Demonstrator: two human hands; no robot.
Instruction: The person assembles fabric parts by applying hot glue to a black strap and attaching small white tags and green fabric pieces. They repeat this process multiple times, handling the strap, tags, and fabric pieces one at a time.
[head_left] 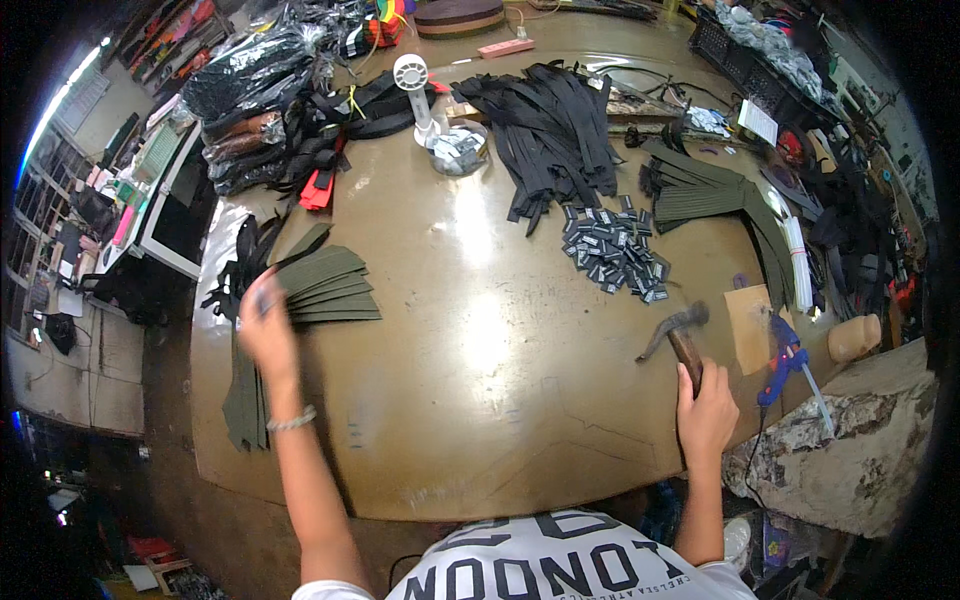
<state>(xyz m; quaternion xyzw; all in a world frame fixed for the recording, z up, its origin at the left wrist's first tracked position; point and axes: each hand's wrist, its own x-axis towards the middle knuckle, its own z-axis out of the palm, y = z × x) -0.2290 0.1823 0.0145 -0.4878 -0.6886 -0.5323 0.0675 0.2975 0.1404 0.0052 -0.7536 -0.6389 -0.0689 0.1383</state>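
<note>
My right hand (708, 415) is closed around the wooden handle of a claw hammer (686, 348), its metal head held over the right side of the table. On the left, my left hand (268, 335) is at a fanned bundle of olive-green straps (330, 287) with black ends. Motion blurs its fingers, so I cannot make out whether they grip a strap. A heap of small dark tags with pale print (610, 250) lies right of the middle. Beyond the heap is a pile of black straps (555, 125). A second olive strap bundle (705, 195) spreads at the right.
A blue glue gun (783, 360) lies by the right edge beside a tan card (748, 330) and a beige roll (854, 338). Toward the back are a small white fan (411, 76), a clear tub (458, 160), plastic-wrapped bundles (250, 95) and a pink power strip (505, 48).
</note>
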